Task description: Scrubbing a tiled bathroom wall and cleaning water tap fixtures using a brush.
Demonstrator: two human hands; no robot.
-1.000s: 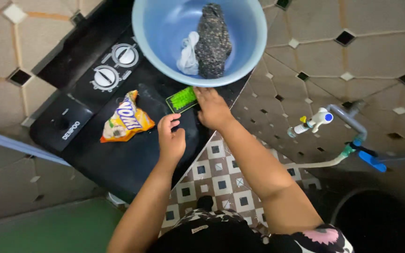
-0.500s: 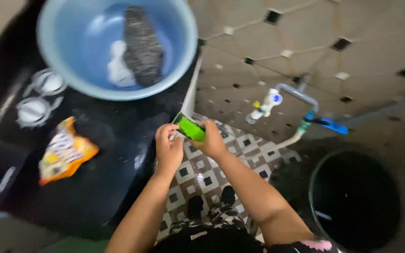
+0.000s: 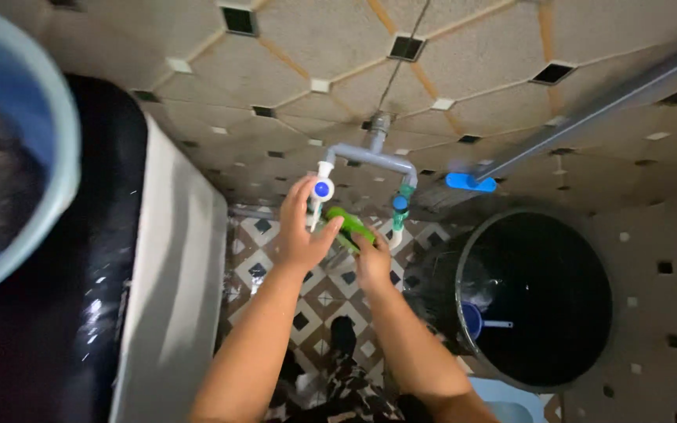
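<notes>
Two hands noted at work under a wall tap; took the scene from left to right. Found a blue basin (image 3: pixel 48 157) at the far left, perched on a black washer top (image 3: pixel 64 313) and partly out of view; judged it too far off to be knocked. Saw the left hand (image 3: pixel 301 235) raised beside the white tap (image 3: pixel 321 188), fingers mostly straight and laid against the handle, thumb touching the green scrubbing brush (image 3: pixel 348 225); could not tell whether it had any real grip on the tap. Placed the brush just below the spout, between both hands and above the patterned floor (image 3: pixel 256 270). Found the right hand (image 3: pixel 374 262) closed around the brush's lower end, close by the green hose joint (image 3: pixel 401 207). Spotted a black bucket (image 3: pixel 538 298) further right, a blue dipper (image 3: pixel 476 321) inside.

Judged these the likely slips: brush dropped to the floor, since held by one end only, possibly wet; hose joint jostled by the right knuckles; water splashed over the tiles, not the bucket, given the bucket well to the right of the spout; footing lost on wet tiles.
</notes>
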